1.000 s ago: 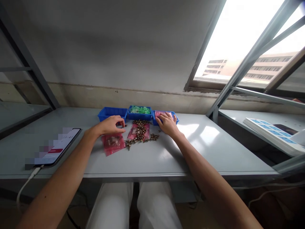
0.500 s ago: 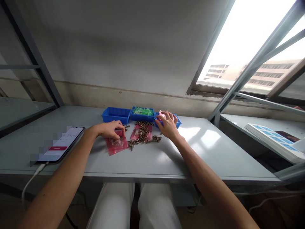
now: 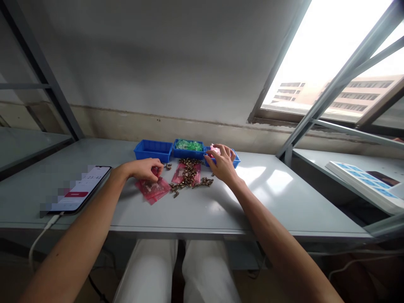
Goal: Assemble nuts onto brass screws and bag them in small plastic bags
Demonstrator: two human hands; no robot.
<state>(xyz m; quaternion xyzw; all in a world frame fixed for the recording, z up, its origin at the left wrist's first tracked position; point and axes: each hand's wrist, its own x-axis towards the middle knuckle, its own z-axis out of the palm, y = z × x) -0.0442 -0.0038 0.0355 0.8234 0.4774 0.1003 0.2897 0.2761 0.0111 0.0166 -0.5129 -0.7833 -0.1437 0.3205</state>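
My left hand (image 3: 144, 169) pinches the top of a red see-through plastic bag (image 3: 153, 192), which lies on the table with small clear pieces showing inside. Over the right-hand blue bin (image 3: 236, 160) my right hand (image 3: 223, 163) hangs with curved fingers spread apart. Pink pieces (image 3: 215, 149) in that bin are partly covered by the fingers. Between my hands a pile of small brass-coloured metal parts (image 3: 189, 172) rests partly on another red plastic bag (image 3: 178, 174).
A blue bin (image 3: 152, 158) with a bare floor stands back left. Beside it, another blue bin (image 3: 189, 155) is full of green and clear pieces (image 3: 189, 145). A phone (image 3: 78, 189) with a white cable (image 3: 47, 227) lies at left. A white panel (image 3: 366, 189) sits on the right shelf.
The red bag under my left hand has turned a little and its lower edge has shifted. My right hand stays over the right-hand bin, nearly still.
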